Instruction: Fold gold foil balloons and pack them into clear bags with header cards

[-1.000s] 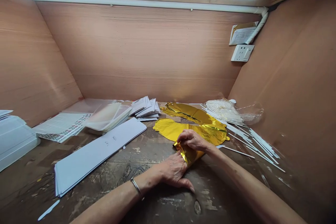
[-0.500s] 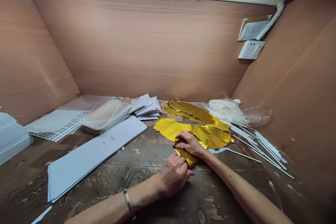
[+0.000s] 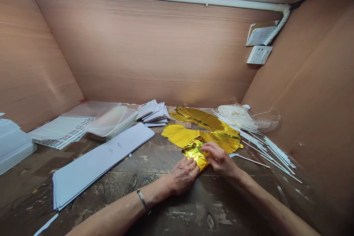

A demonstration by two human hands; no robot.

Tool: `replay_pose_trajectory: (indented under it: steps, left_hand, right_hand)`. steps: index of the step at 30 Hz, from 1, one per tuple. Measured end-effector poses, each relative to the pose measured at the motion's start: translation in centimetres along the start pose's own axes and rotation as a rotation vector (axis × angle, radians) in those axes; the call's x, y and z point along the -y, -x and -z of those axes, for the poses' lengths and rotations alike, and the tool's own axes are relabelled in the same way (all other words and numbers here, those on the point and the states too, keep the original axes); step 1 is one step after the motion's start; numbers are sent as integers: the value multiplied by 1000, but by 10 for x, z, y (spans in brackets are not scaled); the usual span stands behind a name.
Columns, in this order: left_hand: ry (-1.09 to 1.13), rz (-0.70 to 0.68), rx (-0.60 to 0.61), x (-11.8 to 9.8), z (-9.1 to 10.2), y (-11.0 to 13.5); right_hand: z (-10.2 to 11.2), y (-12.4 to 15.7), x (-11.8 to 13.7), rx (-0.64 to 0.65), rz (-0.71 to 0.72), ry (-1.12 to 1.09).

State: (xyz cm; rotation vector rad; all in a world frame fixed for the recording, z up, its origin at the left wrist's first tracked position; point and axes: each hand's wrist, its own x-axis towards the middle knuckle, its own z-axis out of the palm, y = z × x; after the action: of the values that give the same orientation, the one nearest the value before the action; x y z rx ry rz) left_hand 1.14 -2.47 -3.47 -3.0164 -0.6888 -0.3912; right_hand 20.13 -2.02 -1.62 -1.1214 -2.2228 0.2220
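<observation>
On the worktop (image 3: 118,191), our left grip (image 3: 184,176) and right grip (image 3: 218,160) are clamped on the gold foil balloon (image 3: 193,134): its near end is rolled into a bunched wad between them, while the rest lies flat, not yet rolled.

Scarred, paint-flecked wooden surface (image 3: 221,210), strewn with long white card sheets (image 3: 102,162), printed label sheets (image 3: 61,131), gold foil balloons (image 3: 204,125) and loose white plastic sticks (image 3: 271,151).
</observation>
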Motion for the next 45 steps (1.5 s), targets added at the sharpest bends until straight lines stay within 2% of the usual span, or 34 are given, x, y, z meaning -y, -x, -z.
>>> replay_pose_trajectory:
  steps: [3, 5, 8, 12, 14, 16, 19, 22, 26, 31, 33, 35, 40, 43, 45]
  left_hand:
    - [34, 36, -12, -4, -1, -4]
    - [45, 59, -21, -7, -4, -7]
    - [56, 108, -19, -10, -6, -11]
    - [133, 164, -57, 1, 7, -11]
    - [226, 118, -65, 12, 19, -8]
    - [335, 60, -12, 23, 28, -2]
    - [453, 67, 70, 30, 33, 10]
    - [511, 164, 34, 29, 28, 19]
    - [625, 371, -129, 27, 14, 15]
    - [989, 690, -350, 30, -3, 2]
    - [956, 821, -428, 31, -5, 1]
    - [796, 890, -436, 30, -5, 1]
    - [485, 871, -336, 25, 0, 4]
    - [428, 868, -317, 23, 3, 8]
    - [445, 814, -308, 22, 5, 14]
  right_hand:
    - [3, 28, 14, 132, 106, 277]
    - [-5, 34, 18, 138, 137, 407]
    - [-18, 28, 16, 112, 151, 492]
    - [-23, 21, 10, 124, 163, 443]
    - [-20, 25, 7, 102, 174, 344]
    - [-16, 30, 3, 65, 155, 204]
    - [-10, 38, 0, 13, 23, -27]
    - [-8, 39, 0, -22, -170, -196]
    - [-13, 35, 5, -92, -364, -279]
    - [-23, 21, 6, -164, -595, -193]
    - [-26, 15, 6, -182, -661, -139]
    - [-29, 12, 6, -191, -660, -86]
    - [-29, 15, 10, -180, -555, -81]
    - [-25, 23, 7, -155, -530, -203]
    - [-22, 30, 3, -137, -504, -266]
